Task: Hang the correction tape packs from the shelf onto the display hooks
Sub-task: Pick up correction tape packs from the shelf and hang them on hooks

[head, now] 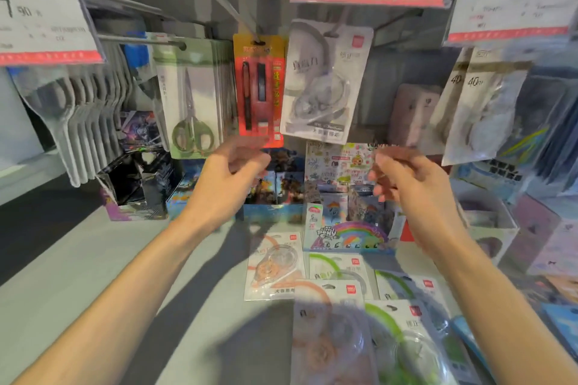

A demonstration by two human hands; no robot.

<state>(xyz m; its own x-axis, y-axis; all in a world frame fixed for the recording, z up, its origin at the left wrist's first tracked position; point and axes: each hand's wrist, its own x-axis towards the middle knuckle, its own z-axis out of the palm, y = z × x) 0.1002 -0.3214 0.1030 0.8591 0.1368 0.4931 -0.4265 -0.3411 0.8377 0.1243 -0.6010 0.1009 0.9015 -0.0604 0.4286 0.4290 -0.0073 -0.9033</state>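
One grey correction tape pack [325, 84] hangs tilted on a display hook [336, 29] at centre, under the 7.90 price tag. Several more packs lie flat on the shelf [93, 259]: an orange one [275, 266], green ones [339, 270] [403, 341] and a large orange one [328, 331] nearest me. My left hand [231, 175] hovers below the red pen pack, fingers loosely curled and blurred, holding nothing. My right hand [406, 178] hangs just below the hung pack, fingers loosely curled, also holding nothing.
A red pen pack [259, 91] and scissors packs [194, 103] hang to the left of the tape hook. More tape packs [481, 109] hang at right. Card boxes, among them a rainbow pony box [347, 228], stand at the shelf's back.
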